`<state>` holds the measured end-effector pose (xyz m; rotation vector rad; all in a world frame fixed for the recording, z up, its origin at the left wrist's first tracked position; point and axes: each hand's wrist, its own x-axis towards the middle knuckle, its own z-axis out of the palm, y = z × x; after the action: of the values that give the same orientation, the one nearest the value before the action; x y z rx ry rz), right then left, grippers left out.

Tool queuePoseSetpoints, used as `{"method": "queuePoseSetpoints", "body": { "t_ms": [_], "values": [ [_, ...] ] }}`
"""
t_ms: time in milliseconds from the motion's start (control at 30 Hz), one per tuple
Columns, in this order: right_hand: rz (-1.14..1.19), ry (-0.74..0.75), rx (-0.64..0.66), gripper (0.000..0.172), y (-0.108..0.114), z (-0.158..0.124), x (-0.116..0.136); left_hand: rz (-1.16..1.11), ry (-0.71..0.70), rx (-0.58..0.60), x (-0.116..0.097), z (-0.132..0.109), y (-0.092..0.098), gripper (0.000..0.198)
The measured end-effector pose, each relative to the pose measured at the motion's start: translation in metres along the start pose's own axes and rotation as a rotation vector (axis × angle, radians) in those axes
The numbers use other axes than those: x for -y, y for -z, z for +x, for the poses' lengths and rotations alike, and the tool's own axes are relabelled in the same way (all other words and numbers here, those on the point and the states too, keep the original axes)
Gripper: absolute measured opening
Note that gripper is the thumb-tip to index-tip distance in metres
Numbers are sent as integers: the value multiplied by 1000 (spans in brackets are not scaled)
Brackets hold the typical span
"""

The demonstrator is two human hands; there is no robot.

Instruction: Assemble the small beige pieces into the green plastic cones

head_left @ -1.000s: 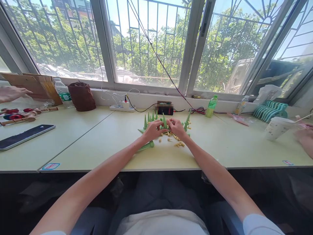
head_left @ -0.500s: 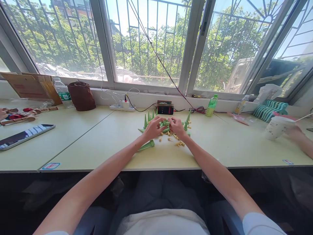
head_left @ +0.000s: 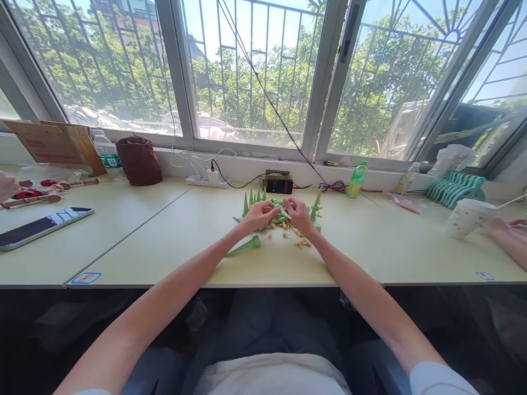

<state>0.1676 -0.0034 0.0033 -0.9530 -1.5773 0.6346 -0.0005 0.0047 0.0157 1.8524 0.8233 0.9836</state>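
Pinched in the fingers of the right hand (head_left: 300, 215) is a green cone (head_left: 285, 213), tilted between the two hands. Below it is the table (head_left: 164, 247), pale and smooth, standing under barred windows (head_left: 251, 71) where daylight enters and trees are seen. Near the wall are a brown bag (head_left: 139, 161), a power strip (head_left: 206, 181), a dark device (head_left: 279, 185) and a green bottle (head_left: 357, 179).

Both forearms cross the front edge, and the pale top extends from them toward each side: at left to a slanting seam (head_left: 135, 233), at right to a cup (head_left: 469, 216) near another person's hand (head_left: 500, 229). More tight is the middle: upright cones (head_left: 246, 204) stand just beyond the left hand (head_left: 260, 215), yellow pegs (head_left: 303, 243) are scattered before the right one, and one loose cone (head_left: 245, 246) lies beside the left forearm.

The right grip is narrow, with fingertips on the cone. The left fingers are bent close to it; I cannot tell whether they hold it also.
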Motion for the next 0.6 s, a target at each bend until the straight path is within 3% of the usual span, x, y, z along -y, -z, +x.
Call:
{"method": "queuePoseSetpoints", "body": {
  "t_ms": [167,333,600],
  "values": [
    [-5,-34,19,39,1,1,-1,73,-91,-36,9,2,1,45],
    [18,-61,18,36,1,2,-4,384,-283,-187,12,3,0,38],
    [187,-202,90,35,2,0,5,557,-524,-181,14,1,0,24]
  ]
}}
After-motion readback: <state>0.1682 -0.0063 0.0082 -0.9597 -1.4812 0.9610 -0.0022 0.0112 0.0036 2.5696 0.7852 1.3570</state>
